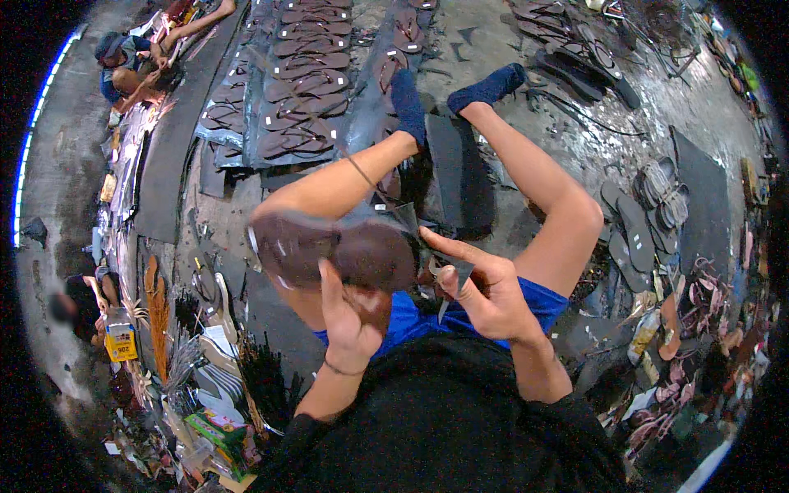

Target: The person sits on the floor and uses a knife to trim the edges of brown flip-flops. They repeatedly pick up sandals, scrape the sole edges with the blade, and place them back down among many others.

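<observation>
left hand (352,316) gripping brown sandal sole (333,249) from under | right hand (481,287) pinching small blade (444,306) at sole's heel edge | floor (493,37) packed with soles, barely any elbow room

Grey concrete floor (485,41), sandal soles (304,82), probably rubber sheets (703,205)

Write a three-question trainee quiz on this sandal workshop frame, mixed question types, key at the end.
1. True or false: the left hand grips the brown sandal sole from below.
2. Multiple choice: what does the right hand hold against the sole's edge? A) a hammer B) a small blade C) a paintbrush
3. Fill the gap: the person's feet wear blue ____.

Key:
1. True. The fingers wrap up onto the sole's underside.
2. B. A thin pointed blade shows between the fingers.
3. Socks. Both legs stretch forward toward rows of finished sandals laid on the floor.
</observation>
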The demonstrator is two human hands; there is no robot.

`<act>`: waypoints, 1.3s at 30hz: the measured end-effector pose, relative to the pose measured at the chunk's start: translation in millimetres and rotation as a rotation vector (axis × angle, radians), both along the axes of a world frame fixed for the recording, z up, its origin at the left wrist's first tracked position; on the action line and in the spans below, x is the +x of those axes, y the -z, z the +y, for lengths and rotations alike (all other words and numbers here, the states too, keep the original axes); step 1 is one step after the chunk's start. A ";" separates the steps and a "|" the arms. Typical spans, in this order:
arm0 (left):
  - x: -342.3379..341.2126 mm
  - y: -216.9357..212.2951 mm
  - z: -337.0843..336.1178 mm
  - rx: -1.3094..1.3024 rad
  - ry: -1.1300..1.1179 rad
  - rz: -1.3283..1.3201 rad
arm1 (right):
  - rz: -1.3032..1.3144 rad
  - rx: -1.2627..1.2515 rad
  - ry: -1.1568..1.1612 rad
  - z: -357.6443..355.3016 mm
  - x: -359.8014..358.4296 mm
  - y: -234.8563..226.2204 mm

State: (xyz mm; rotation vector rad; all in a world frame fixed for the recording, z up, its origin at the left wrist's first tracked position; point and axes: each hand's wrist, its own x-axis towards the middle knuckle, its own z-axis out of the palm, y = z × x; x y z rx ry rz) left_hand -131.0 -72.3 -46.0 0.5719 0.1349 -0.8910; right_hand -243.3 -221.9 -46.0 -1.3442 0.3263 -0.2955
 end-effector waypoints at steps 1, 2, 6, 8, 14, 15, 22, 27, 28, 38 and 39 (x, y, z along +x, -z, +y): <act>2.5 3.1 -15.3 0.016 -0.038 -0.039 | -0.006 -0.162 0.067 1.8 -0.9 0.4; 5.2 6.5 -30.9 0.019 -0.067 -0.078 | -0.014 -0.347 0.178 2.8 -0.6 0.3; 15.9 -4.3 -55.2 0.107 -0.094 0.062 | 0.030 -0.755 0.540 32.8 -25.1 27.0; 19.9 6.3 -46.2 0.109 -0.085 0.039 | 0.135 -0.829 0.505 45.1 -63.1 44.9; -6.6 33.4 -12.7 0.337 -0.050 0.037 | 0.400 -0.599 0.361 58.9 -82.5 12.2; -8.2 35.5 -9.4 0.399 -0.065 0.025 | 0.402 -0.594 0.353 59.9 -82.3 11.4; -12.3 55.7 18.3 0.608 -0.052 -0.055 | 0.467 -0.510 0.254 61.9 -68.0 2.9; -14.1 67.1 32.7 0.670 0.052 -0.154 | 0.392 -0.504 0.254 62.5 -43.5 15.2; -21.2 63.5 30.2 0.623 0.038 -0.141 | 0.370 -0.527 0.282 61.7 -35.0 24.6; 22.2 122.3 -91.7 0.546 0.289 -0.357 | 0.240 0.448 0.584 -56.8 2.1 33.9; 27.7 151.7 -109.0 0.730 0.312 -0.590 | -0.054 0.498 0.612 -74.7 1.6 20.6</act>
